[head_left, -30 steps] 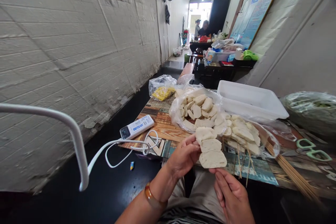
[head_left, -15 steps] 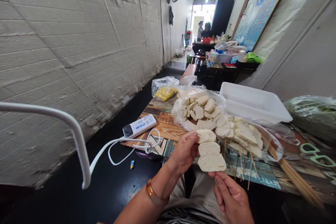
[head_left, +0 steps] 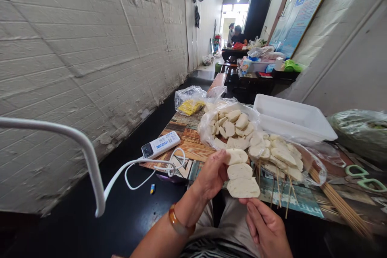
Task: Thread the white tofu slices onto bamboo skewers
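Note:
Three pale, oval food slices (head_left: pixel 240 172) are lined up one above another in front of me, apparently on one skewer whose stick is hidden. At the upper slice, my left hand (head_left: pixel 212 174) is closed, thumb and fingers gripping its left edge. Below the lowest slice, my right hand (head_left: pixel 265 222) pinches the bottom end of this skewer between thumb and fingers. Just beyond, a pile of skewered slices (head_left: pixel 282 155) lies on plastic, its thin sticks pointing towards me. A clear plastic bag (head_left: pixel 206 127) full of loose slices stands open behind my left hand.
A white plastic tray (head_left: pixel 294 119) sits at the back right. Bare bamboo skewers (head_left: pixel 343 205) and green-handled scissors (head_left: pixel 370 184) lie at the right. To the left are a white power bank (head_left: pixel 161 145) with its cable and a bag with yellow contents (head_left: pixel 191 107). People sit farther back.
Both hands keep the same grip. The slices between them have shifted very slightly to the left.

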Motion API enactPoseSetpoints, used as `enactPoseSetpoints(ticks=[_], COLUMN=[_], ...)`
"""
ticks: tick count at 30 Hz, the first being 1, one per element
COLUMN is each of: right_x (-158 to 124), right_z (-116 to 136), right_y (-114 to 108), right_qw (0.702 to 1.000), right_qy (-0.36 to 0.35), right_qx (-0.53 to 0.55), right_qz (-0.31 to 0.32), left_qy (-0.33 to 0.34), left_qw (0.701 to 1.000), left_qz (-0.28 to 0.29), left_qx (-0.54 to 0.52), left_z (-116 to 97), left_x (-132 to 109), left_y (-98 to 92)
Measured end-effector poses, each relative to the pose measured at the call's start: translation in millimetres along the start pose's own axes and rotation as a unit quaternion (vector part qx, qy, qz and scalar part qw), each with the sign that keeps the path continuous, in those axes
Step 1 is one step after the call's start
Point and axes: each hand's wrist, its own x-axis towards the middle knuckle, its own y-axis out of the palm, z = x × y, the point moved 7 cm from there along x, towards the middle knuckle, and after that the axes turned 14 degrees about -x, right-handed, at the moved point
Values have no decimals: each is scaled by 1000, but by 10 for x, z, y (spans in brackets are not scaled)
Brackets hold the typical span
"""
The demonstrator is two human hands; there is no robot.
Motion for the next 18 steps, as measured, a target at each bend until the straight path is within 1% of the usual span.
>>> enactPoseSetpoints(ticks=[2,5,10,18], right_x=[0,-11,-25,1], right_z=[4,24,60,140], right_y=[-3,-1,45,118], right_qw=[1000,1000,999,1000], right_qy=[1,3,19,-7], right_qx=[11,19,25,-10], right_qz=[0,0,10,17], left_qy=[-20,-35,-8,-19], left_qw=[999,998,999,999], left_qz=[17,25,29,-18], left_qx=[-25,-43,-31,-20], left_z=[11,30,41,58], left_x=[-5,0,41,52], left_y=[15,7,2,-20])
